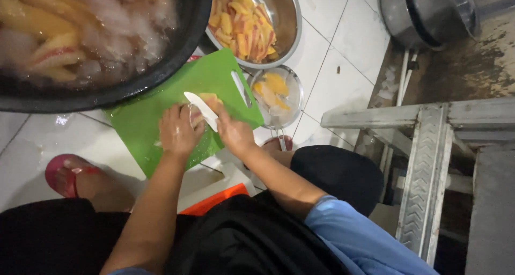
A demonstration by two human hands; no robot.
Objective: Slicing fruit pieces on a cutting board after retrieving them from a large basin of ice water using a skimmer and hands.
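Green board (147, 122): on tiled floor, under both hands
Left hand (178, 131): fingers curled, pressing fruit piece (210, 99) onto board
Right hand (234, 133): closed around white knife (200, 108), blade across fruit
Steel bowl (287, 17): beyond, holding slices

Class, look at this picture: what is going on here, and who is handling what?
A person crouches over a green cutting board on a tiled floor. The right hand holds a white knife over a piece of fruit, which the left hand steadies. Cut yellow and red slices fill a steel bowl beyond the board. A small strainer holds more pieces, and a big black tub holds slices in water.
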